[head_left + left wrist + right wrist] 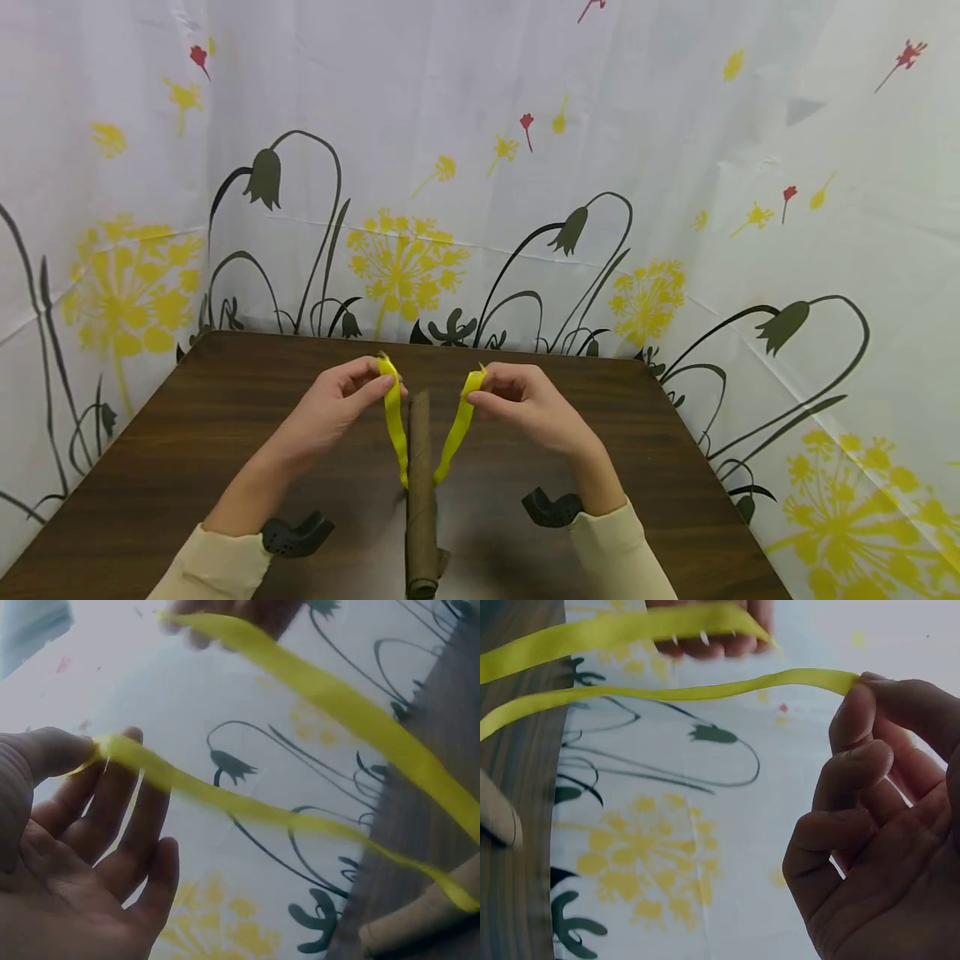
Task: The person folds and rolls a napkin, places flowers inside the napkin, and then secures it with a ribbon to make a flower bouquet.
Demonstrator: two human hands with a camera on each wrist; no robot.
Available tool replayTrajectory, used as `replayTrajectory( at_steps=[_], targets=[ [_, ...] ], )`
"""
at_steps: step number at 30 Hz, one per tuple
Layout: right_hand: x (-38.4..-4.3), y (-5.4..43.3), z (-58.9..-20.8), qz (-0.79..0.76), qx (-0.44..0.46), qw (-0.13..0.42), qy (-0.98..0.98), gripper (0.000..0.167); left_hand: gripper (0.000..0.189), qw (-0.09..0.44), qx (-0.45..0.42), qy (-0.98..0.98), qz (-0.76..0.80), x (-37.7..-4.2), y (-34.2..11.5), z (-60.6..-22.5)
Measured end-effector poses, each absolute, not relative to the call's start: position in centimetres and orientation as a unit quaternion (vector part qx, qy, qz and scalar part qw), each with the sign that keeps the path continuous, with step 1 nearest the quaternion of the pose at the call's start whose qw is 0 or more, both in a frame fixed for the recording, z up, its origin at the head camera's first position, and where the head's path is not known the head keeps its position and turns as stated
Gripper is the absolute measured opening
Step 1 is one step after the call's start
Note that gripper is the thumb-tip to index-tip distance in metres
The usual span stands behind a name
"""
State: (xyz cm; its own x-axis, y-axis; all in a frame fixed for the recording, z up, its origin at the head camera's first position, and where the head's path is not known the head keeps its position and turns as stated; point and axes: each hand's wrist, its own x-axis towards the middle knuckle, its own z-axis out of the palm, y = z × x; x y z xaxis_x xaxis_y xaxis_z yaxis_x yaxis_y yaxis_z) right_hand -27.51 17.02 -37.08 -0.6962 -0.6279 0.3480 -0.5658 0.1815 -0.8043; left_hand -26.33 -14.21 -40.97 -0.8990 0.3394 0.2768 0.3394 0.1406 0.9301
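Observation:
A brown rolled-up sheet [422, 500], perhaps paper or cloth, lies lengthwise on the table, its near end showing the coil. A yellow ribbon [395, 417] passes at its middle, one end rising on each side in a V. My left hand [333, 408] pinches the left end between thumb and fingers. The right end is pinched by my right hand [536, 408]. Both wrist views show the ribbon [225, 799] [675, 694] stretching from the fingertips down toward the roll [420, 919] [499, 814]. Where the ribbon meets the roll, the head view hides whether it is crossed underneath.
The dark wooden table [225, 417] spreads around the roll. Behind it and along the sides hangs a white curtain [480, 108] printed with flowers. Black wrist-camera mounts [297, 535] stick out near both cream sleeves [225, 562].

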Motion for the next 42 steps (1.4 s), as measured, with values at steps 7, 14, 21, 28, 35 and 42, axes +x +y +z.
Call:
replayTrajectory(
  at_steps=[7,14,21,28,35,42],
  targets=[
    [-27.3,14.8,-36.6,-0.482,-0.410,0.021,0.774,0.003,0.022,0.026,-0.264,-0.755,-0.599,-26.8,-11.8,-40.2],
    [-27.5,13.5,-36.8,-0.471,-0.399,0.036,0.786,0.010,0.015,0.056,-0.307,-0.749,-0.584,-26.9,-11.0,-39.7],
    [-27.9,12.9,-37.2,-0.472,-0.384,0.027,0.793,0.010,0.029,0.034,-0.286,-0.773,-0.566,-26.7,-11.0,-40.1],
    [-28.1,12.7,-37.2,-0.465,-0.363,0.016,0.807,0.011,0.030,-0.004,-0.291,-0.811,-0.508,-26.6,-11.3,-41.7],
    [-28.3,12.8,-37.6,-0.465,-0.355,0.016,0.811,0.018,0.016,0.038,-0.287,-0.826,-0.483,-26.9,-11.6,-41.9],
    [-28.1,14.0,-38.2,-0.467,-0.330,0.014,0.820,0.025,0.021,0.037,-0.252,-0.836,-0.486,-26.9,-12.1,-41.7]
  ],
)
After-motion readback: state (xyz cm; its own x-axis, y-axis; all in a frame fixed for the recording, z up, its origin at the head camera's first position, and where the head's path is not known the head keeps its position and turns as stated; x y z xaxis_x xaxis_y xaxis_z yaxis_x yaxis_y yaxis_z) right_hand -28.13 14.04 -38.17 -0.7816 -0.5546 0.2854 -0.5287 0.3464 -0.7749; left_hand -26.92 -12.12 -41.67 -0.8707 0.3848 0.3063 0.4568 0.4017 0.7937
